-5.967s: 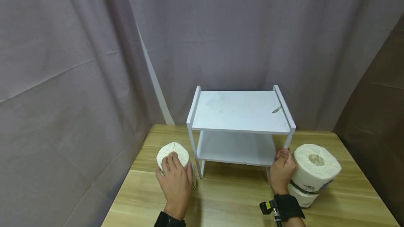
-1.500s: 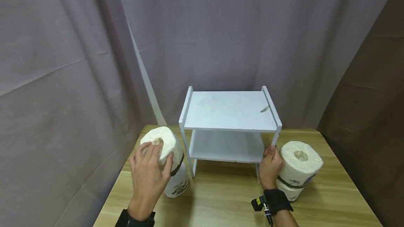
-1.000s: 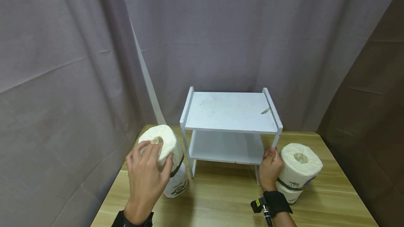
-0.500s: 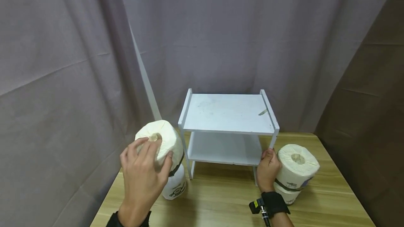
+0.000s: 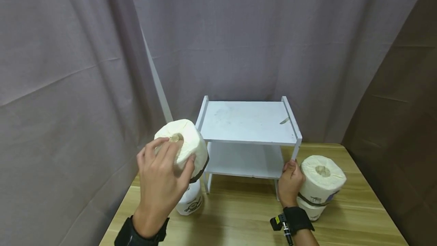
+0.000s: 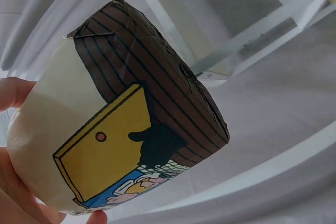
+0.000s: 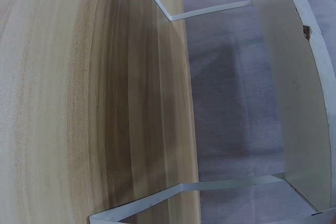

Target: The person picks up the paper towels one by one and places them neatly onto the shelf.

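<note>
My left hand [image 5: 162, 177] grips a wrapped toilet paper roll [image 5: 195, 143] by its near side, fingertips at the core hole and thumb on the right. The roll is tilted, raised beside the left front corner of a white two-tier shelf [image 5: 246, 120]. Below it another toilet roll [image 5: 192, 203] stands on the table, its top hidden. In the left wrist view the held roll [image 6: 115, 129] shows a brown striped end and a yellow door print. My right hand [image 5: 290, 183] holds the shelf's right front leg [image 5: 295, 152]; the right wrist view shows the shelf's underside, not the hand.
To the right of my right hand, one toilet roll [image 5: 327, 185] is stacked on another [image 5: 312, 210]. Both shelf tiers are bare. The wooden table [image 5: 246, 219] has grey curtains [image 5: 239, 48] behind and along its left side.
Six seconds ago my left hand was on top of the left stack; since then the upper roll has been tilted and lifted, lately up and rightward. My right hand stays on the leg.
</note>
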Tool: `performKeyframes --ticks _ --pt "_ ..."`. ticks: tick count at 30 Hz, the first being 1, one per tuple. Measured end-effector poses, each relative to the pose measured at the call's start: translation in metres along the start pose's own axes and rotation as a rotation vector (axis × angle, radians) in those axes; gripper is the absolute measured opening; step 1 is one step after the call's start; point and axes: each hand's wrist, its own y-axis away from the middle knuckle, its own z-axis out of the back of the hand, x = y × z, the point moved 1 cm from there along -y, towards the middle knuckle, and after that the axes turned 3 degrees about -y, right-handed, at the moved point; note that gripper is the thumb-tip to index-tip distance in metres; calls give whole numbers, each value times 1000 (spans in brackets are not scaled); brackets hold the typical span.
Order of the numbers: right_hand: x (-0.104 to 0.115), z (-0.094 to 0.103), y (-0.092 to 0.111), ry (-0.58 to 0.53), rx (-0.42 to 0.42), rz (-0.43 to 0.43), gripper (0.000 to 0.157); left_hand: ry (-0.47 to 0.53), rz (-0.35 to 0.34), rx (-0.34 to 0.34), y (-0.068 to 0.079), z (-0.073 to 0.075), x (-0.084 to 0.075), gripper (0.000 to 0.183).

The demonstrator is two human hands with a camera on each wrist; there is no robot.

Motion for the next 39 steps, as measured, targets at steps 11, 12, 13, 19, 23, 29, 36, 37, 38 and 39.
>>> performKeyframes --ticks 11,12,13,19,23,29,36,37,38,39 --pt "-29 -6 9 -7 35 -3 38 28 -5 28 -13 -3 -2 35" --pt "-29 -7 9 -12 35 -1 38 27 -9 31 -15 -3 -2 35" --pt "-29 -7 9 -11 34 2 38 25 -14 34 -17 -3 -3 35" --pt "-30 -11 10 -1 19 8 37 22 -36 44 -27 -3 -6 35" --pt "-31 -13 11 5 18 3 37 15 -41 48 -31 -2 -7 35" --pt "-14 -12 10 -6 16 0 38 38 -60 26 -38 -3 -9 33" --pt "1 -11 7 -32 19 -2 39 38 -88 35 -50 -11 -13 35" --pt "1 -11 6 -33 20 0 39 38 -90 37 -51 -12 -13 35" --pt "1 -11 6 -31 20 2 39 40 -90 39 -53 -13 -13 36" --pt "1 -11 6 -29 18 4 39 43 -90 40 -54 -14 -14 36"
